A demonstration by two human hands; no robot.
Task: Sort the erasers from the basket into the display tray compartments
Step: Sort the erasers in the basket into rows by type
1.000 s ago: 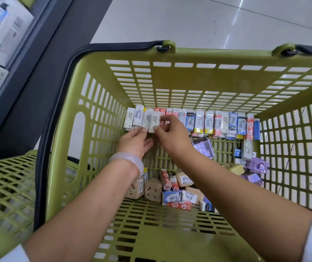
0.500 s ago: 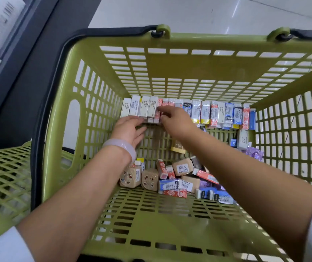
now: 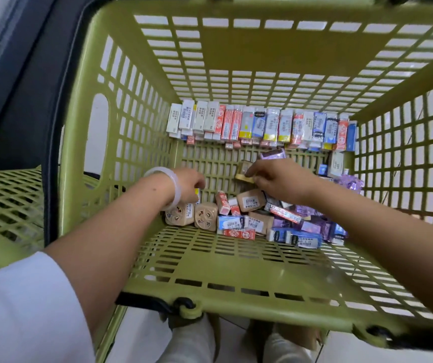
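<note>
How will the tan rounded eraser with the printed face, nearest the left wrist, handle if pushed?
The tan rounded eraser looks blocky and stiff, so it should slide rather than roll. Its shrink wrap seems glossy, maybe slippery. The basket floor's slots might catch an edge.

Single head-worn wide-angle view, looking steeply down and forward into a green slatted basket (image 3: 121, 142) at close range. The basket fills most of the frame, its walls bowed by lens distortion. Both forearms enter from the lower corners. Pale floor (image 3: 142, 334) shows along the bottom edge.
</note>
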